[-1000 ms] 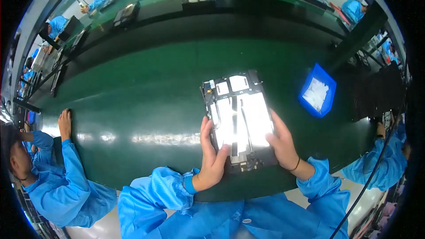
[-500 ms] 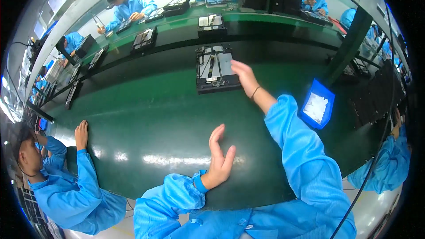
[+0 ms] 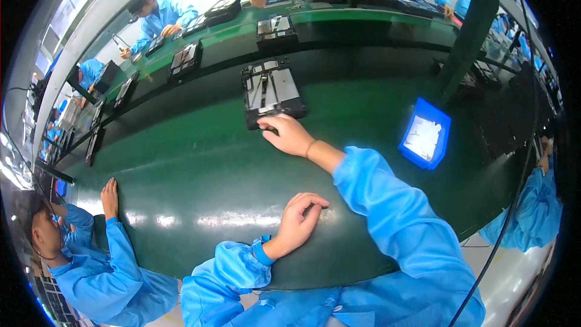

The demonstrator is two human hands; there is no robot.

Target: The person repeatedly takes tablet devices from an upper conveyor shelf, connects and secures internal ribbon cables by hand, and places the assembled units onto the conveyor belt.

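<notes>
A flat opened electronic device, tablet-like with silver-grey panels and a dark strip down its middle (image 3: pixel 282 85), lies in a black tray (image 3: pixel 290 111) on the green bench. My right hand (image 3: pixel 289 135) reaches to the tray's near edge, fingertips touching it and thumb held apart. Whether the fingertips grip the edge is hard to see. Closer to my body, my left hand (image 3: pixel 296 223) hovers at or rests on the bench with nothing visible in it. Its fingers bend loosely forward, with a gap to the thumb. A blue band circles that wrist.
To the right stands a blue bin (image 3: pixel 444 139) with small white pieces. Behind the device, similar black trays (image 3: pixel 277 31) line a lower strip beneath a metal frame. A green post (image 3: pixel 469 42) rises at the right. A co-worker's hand (image 3: pixel 109 198) lies on the bench at left.
My right hand has moved from the device's right side to the tray's near edge. The tray has turned slightly and shifted left. My left hand's fingers have bent forward from a more upright pose.
</notes>
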